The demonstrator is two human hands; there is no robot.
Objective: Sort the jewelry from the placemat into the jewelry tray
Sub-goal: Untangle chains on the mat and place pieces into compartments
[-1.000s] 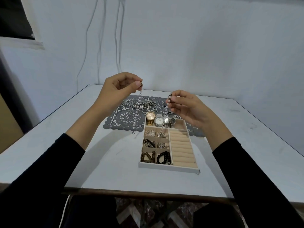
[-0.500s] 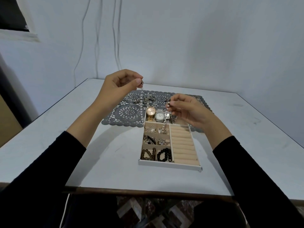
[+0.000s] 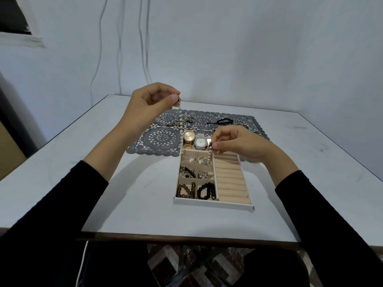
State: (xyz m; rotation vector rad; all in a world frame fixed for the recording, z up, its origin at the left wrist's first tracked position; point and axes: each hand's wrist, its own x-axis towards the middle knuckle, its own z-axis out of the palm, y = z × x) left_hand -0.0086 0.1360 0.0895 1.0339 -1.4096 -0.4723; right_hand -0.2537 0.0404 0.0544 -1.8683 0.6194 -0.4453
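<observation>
View: head-worn wide-angle, from the near side.
Facing: forward and down across the table [image 3: 145,204], toward the far wall [image 3: 248,48].
Nearness: close; jewelry tray [image 3: 213,203] centred.

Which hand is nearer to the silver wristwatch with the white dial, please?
Right. The right hand pinches one end of the white pearl strand just beside the silver wristwatch, on its right; the left hand holds the other end raised, up and to the watch's left.

Bare table [image 3: 99,183] lies open on both sides of the jewelry tray [image 3: 213,204]. A pearl strand [image 3: 181,129] hangs over its far compartments, 2 watches [image 3: 189,136] crowd the far end; the ring rolls [image 3: 232,183] are free.
</observation>
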